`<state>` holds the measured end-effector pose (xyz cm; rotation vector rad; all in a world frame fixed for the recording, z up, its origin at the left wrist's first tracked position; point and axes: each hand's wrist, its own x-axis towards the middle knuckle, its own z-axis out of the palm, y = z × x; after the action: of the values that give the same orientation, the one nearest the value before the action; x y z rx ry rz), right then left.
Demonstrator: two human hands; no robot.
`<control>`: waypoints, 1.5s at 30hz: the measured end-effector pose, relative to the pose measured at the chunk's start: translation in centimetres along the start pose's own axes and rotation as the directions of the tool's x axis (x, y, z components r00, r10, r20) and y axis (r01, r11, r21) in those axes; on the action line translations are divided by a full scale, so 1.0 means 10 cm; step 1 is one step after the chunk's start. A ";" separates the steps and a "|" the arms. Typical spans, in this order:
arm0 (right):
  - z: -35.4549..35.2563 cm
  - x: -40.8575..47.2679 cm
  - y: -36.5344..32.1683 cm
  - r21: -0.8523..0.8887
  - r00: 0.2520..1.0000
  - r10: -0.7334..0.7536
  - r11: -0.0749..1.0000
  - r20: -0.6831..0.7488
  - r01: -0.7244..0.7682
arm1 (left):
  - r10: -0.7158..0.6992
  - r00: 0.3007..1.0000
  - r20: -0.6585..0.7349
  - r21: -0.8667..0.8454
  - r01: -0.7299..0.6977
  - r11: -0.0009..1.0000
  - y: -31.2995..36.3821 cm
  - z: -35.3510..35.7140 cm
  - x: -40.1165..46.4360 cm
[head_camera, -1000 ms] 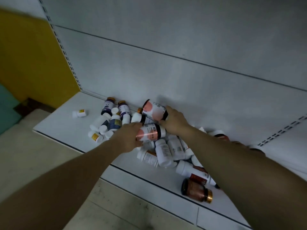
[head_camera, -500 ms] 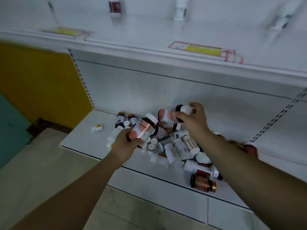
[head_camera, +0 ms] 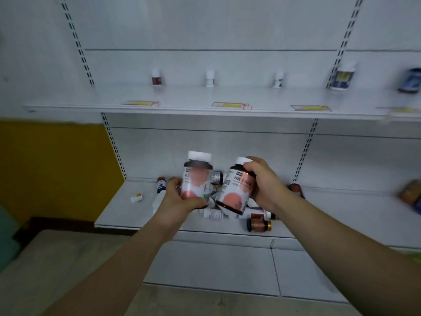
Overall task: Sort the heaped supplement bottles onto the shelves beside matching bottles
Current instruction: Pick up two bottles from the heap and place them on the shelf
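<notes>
Both bottles [head_camera: 197, 176] upright, caps up

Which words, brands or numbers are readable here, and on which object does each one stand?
None can be read.
Bottle in left hand: label print blurred.
Bottle in right hand: large print visible, too blurred to read.
Yellow shelf tags: too small.
Upper shelf bottles: blurred.

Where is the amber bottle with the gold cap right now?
In the head view the amber bottle lies on its side near the front edge of the lower shelf, at the heap's right end, below the right hand.
</notes>
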<state>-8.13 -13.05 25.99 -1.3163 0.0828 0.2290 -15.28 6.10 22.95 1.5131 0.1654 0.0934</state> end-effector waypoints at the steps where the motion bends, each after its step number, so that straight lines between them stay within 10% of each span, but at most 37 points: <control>1: -0.02 -0.11 -0.09 0.016 1.000 -0.026 1.000 0.001 0.026 | 0.026 0.999 0.028 0.027 -0.026 0.999 0.11 0.05 -0.07; 11: -0.80 -1.00 -1.10 0.041 0.961 -0.271 0.961 -0.055 0.273 | 0.122 0.937 0.328 -0.210 -0.053 0.976 0.89 1.15 -0.49; 22: -3.21 -2.21 -2.01 -0.243 0.833 -0.447 0.891 -0.327 0.383 | 0.214 0.790 0.575 -0.252 -0.078 0.965 1.15 3.87 -1.16; 45: -6.88 -2.85 -2.83 -0.313 0.516 -0.474 0.875 -0.714 0.370 | 0.180 0.403 0.898 -0.200 0.008 0.980 1.02 8.10 -1.24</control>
<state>-25.09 -89.48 40.81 -1.4347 0.4862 -0.8096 -13.56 -75.15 37.78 1.1931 -0.8244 -0.6547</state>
